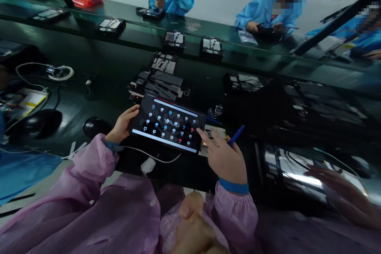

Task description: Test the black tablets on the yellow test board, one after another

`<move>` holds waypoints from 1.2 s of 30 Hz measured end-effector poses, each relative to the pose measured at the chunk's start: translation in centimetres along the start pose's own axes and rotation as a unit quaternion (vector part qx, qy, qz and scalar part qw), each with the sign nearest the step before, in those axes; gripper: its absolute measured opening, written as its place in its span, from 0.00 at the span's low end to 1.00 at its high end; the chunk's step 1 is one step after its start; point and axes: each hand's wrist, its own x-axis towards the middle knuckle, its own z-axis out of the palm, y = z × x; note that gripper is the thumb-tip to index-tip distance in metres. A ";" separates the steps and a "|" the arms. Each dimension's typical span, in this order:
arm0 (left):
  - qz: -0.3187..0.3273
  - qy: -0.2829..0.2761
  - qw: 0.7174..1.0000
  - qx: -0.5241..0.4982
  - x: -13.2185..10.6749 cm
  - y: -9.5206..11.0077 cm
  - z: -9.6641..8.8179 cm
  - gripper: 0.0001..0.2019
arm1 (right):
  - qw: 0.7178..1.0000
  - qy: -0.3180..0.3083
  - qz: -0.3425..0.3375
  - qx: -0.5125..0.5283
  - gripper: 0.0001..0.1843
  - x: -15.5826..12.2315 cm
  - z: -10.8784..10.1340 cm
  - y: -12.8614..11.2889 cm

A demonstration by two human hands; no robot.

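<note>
A black tablet [168, 123] with a lit screen of app icons is held tilted above the dark green bench. My left hand [122, 125] grips its left edge, fingers curled round it. My right hand [223, 154] holds the tablet's right lower corner, with a fingertip on the screen, and carries a blue pen [236, 135] between its fingers. A white cable [154, 158] with a small white plug [148, 165] runs below the tablet. Both sleeves are pink with blue cuffs.
Opened tablet chassis [162, 81] lie just beyond the tablet, with more trays [211, 45] on the green conveyor behind. A black mouse [37, 123] and white cables [56, 72] sit left. People in blue coats work across the line. A blurred hand [342, 190] shows at right.
</note>
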 end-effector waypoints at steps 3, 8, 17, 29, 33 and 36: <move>-0.006 0.003 1.000 -0.003 -0.1 0.1 0.2 0.16 | 0.999 0.000 -0.020 -0.025 0.32 -0.6 0.0 -1.4; -0.007 0.026 1.000 0.000 -0.2 0.1 0.2 0.16 | 0.981 0.038 -0.127 -0.140 0.28 -0.5 0.6 -4.5; -0.004 -0.001 1.000 -0.004 -0.2 0.2 0.3 0.16 | 0.779 0.110 -0.430 -0.443 0.17 3.4 0.1 -7.5; -0.003 -0.002 1.000 -0.030 -0.7 0.9 1.4 0.15 | 0.761 0.065 -0.496 -0.413 0.25 6.2 -0.9 -8.8; -0.007 -0.002 0.999 -0.032 -0.8 0.9 1.4 0.12 | 0.777 0.062 -0.480 -0.402 0.26 6.7 0.2 -9.3; -0.009 -0.009 0.999 -0.034 -0.6 0.8 1.2 0.12 | 0.797 0.040 -0.447 -0.405 0.28 7.3 1.2 -9.6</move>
